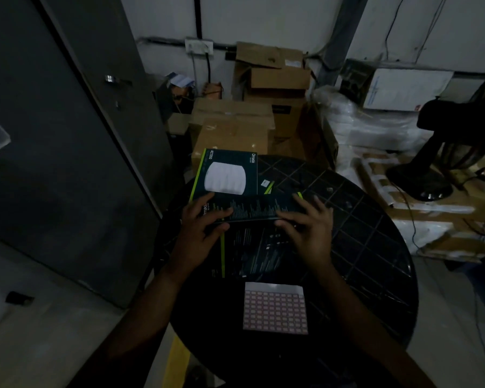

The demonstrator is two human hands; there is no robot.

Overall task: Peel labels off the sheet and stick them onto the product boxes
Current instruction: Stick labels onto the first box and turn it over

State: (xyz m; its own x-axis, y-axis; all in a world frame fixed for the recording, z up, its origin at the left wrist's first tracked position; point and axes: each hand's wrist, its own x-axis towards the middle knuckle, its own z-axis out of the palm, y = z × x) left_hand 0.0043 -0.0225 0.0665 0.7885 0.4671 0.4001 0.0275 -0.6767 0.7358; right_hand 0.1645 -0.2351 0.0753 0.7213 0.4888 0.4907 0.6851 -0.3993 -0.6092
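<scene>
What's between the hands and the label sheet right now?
Nothing visible. The label sheet lies bare on the table, nearer the person than both hands. Left hand and right hand grip the product box.

A round black bench point(361, 247) with a lattice-patterned top carries a pink-gridded label sheet point(275, 309) near its front edge, a dark product box point(252, 256) lying flat just beyond the sheet, and another box point(224, 175) at the far-left rim.
</scene>
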